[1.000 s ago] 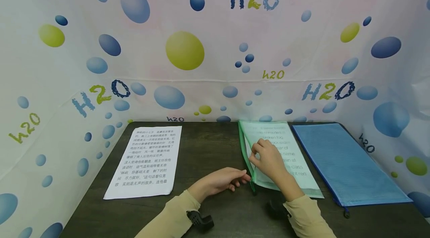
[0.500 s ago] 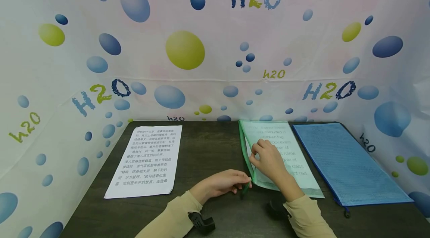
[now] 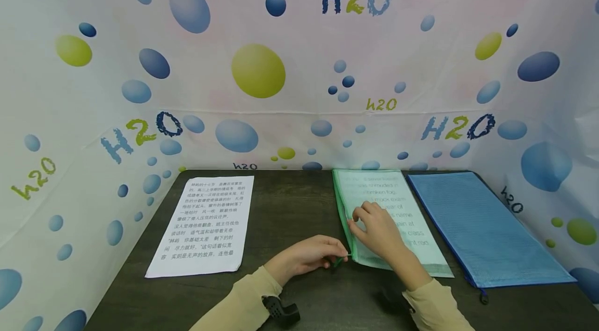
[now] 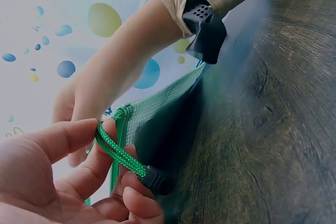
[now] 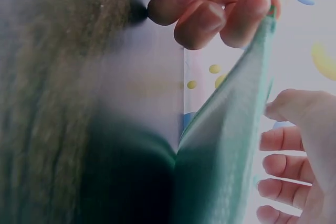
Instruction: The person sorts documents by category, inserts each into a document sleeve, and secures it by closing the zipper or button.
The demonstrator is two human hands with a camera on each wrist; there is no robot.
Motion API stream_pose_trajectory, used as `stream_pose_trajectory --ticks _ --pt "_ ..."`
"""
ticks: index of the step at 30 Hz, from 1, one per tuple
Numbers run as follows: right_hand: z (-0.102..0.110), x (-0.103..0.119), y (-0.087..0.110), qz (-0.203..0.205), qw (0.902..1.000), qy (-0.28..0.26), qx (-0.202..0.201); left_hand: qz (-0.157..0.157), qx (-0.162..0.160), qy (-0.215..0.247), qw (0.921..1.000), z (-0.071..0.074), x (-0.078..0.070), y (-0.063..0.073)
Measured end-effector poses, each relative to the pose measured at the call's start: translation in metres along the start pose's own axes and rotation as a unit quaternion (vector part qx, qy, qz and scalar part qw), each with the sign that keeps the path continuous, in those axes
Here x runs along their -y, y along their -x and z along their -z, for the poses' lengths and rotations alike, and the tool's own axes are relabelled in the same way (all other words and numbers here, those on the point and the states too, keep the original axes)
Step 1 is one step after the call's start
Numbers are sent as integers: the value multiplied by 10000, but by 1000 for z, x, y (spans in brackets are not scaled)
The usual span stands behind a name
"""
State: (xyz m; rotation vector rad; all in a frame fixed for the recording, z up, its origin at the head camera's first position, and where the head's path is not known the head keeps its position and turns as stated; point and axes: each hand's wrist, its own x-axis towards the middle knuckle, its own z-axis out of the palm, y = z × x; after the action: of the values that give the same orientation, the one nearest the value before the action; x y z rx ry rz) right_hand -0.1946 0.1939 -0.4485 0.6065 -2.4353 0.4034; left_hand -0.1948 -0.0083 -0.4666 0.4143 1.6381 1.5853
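Observation:
A green mesh zip pouch (image 3: pixel 374 248) lies right of the table's middle, with a sheet of printed English text showing through its front. My left hand (image 3: pixel 311 254) is at the pouch's near left corner. Its thumb and index finger pinch the green cord pull (image 4: pixel 118 153), whose black end (image 4: pixel 156 180) hangs by the other fingers. Over the pouch's left side, my right hand (image 3: pixel 381 229) holds the zip edge between thumb and bent index finger. In the right wrist view the mesh side (image 5: pixel 231 145) stands up between the hands, partly hiding the right fingertips.
A blue mesh zip pouch (image 3: pixel 486 227) lies to the right, its cord pull (image 3: pixel 483 297) at the near corner. At the left of the dark wooden table (image 3: pixel 285 206) is a white sheet of printed Chinese text (image 3: pixel 201 227). A dotted backdrop (image 3: pixel 299 35) rises behind.
My left fingers have taken hold of the cord pull and drawn it slightly toward the near side. My right hand has slid a little nearer along the zip edge, and the gap there looks narrower.

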Motion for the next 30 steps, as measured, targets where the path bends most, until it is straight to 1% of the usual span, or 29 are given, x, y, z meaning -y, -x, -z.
stream_pose_trajectory --ticks 3,6,8,10,12,13,14,15,16,17,18,19,20,21,22,23,24,25,26,27,28,29,30 --pt "4 -1 6 -67 9998 -180 -51 -3 -71 7 10000 -1 0 0" --pt "9 -4 14 -317 9977 -594 78 -9 -139 23 9999 -1 1 0" --pt "12 -6 20 -553 9930 -1026 182 -7 -180 27 9998 -2 1 -1" --pt "16 -8 25 -848 9841 -1532 284 -17 -224 31 9997 -2 1 -2" --pt "22 -10 31 -1143 9708 -2077 375 -9 -273 41 9996 -3 2 -2" --pt "24 -11 33 -1298 9615 -2383 428 -2 -292 41 9996 -3 2 -2" --pt "28 -12 36 -1466 9496 -2723 522 5 -309 44 9995 -3 2 -3" --pt "31 -13 39 -1641 9356 -3059 644 1 -334 38 9994 -4 2 -3" --pt "35 -13 41 -1802 9188 -3421 792 20 -356 34 9994 -5 1 -3" --pt "39 -14 43 -1991 8987 -3788 963 36 -375 30 9993 -5 1 -3" --pt "42 -15 45 -2117 8754 -4193 1141 55 -396 27 9992 -6 0 -3" --pt "45 -16 47 -2192 8456 -4679 1339 69 -415 24 9991 -7 0 -3" --pt "47 -17 49 -2248 8124 -5143 1579 86 -435 30 9990 -7 0 -3" --pt "50 -19 52 -2258 7757 -5600 1834 101 -454 31 9989 -8 -1 -3" --pt "51 -20 54 -2252 7347 -6040 2115 121 -468 44 9988 -9 -1 -3" --pt "52 -21 56 -2239 6904 -6456 2374 128 -480 53 9988 -9 -2 -3" --pt "52 -21 58 -2182 6432 -6852 2630 141 -487 64 9987 -9 -2 -3" --pt "51 -22 60 -2146 5987 -7164 2869 149 -490 66 9987 -9 -2 -3" --pt "51 -21 61 -2139 5579 -7403 3081 151 -494 60 9986 -9 -2 -3" --pt "50 -20 63 -2105 5216 -7601 3253 155 -494 54 9986 -9 -2 -3" --pt "48 -20 65 -2090 4909 -7745 3398 159 -489 56 9987 -9 -2 -3" --pt "47 -19 66 -2076 4632 -7862 3525 162 -486 55 9987 -9 -3 -3" --pt "45 -17 68 -2067 4408 -7932 3658 168 -483 63 9987 -8 -3 -3"
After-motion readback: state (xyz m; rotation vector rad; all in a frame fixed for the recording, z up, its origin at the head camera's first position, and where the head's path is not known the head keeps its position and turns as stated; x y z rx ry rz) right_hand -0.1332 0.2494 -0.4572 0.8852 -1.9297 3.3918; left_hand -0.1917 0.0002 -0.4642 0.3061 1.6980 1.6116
